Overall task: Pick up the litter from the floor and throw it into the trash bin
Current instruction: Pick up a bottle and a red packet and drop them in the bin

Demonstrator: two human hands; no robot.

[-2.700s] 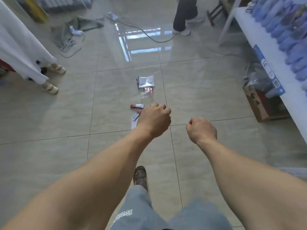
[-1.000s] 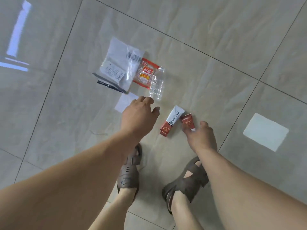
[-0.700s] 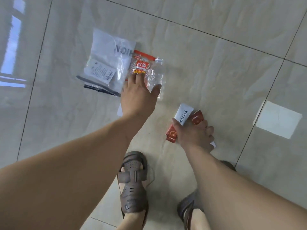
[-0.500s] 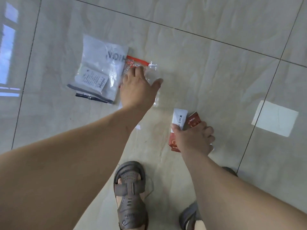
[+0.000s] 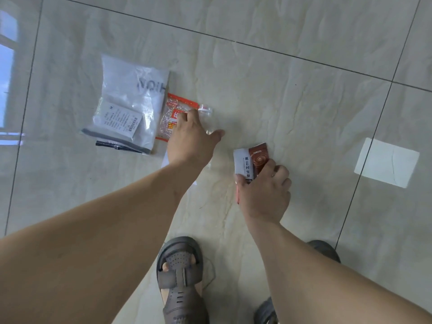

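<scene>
Bottle (image 5: 207,118) lies directly under left hand (image 5: 190,141), neck pointing away from the person; grip wide, not yet closed. Right hand (image 5: 264,195) holds two packets (image 5: 251,160).

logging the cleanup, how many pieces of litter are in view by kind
plastic bags: 2, a grey bag and a red snack bag
clear bottles: 1, the bottle under the left hand
small packets: 2, a white packet and a brown packet in the right hand
paper scraps: 1, the scrap
total: 6
</scene>
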